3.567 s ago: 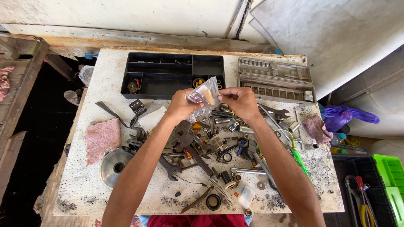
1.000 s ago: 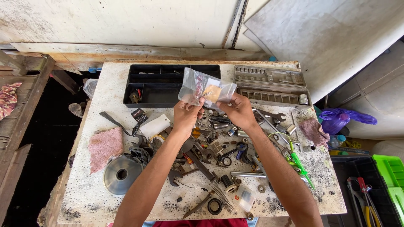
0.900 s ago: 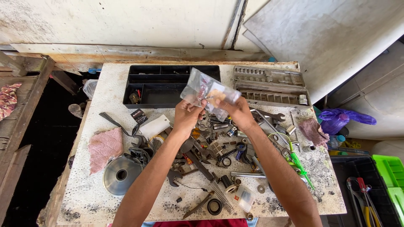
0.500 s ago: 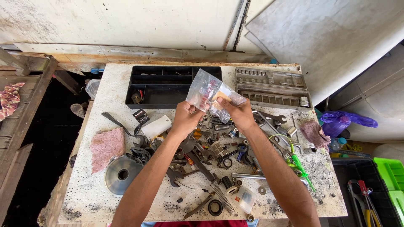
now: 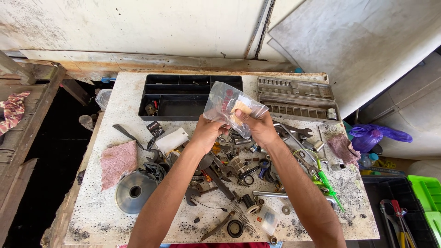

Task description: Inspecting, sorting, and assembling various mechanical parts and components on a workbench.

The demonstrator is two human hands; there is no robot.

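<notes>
Both hands hold a clear plastic bag [image 5: 232, 110] up above the cluttered surface [image 5: 92, 216], in front of the black organiser tray [image 5: 183, 98]. The left hand [image 5: 207, 133] pinches its lower left edge with closed fingers; the right hand [image 5: 257, 126] grips its right side, thumb pressed on the film. The bag is crumpled and see-through, with small red and tan pieces inside, too blurred to identify. Its lower edge is hidden behind the fingers.

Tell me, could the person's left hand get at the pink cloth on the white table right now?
Probably not at once: the left hand grips the clear plastic bag. The pink cloth itself lies uncovered.
</notes>
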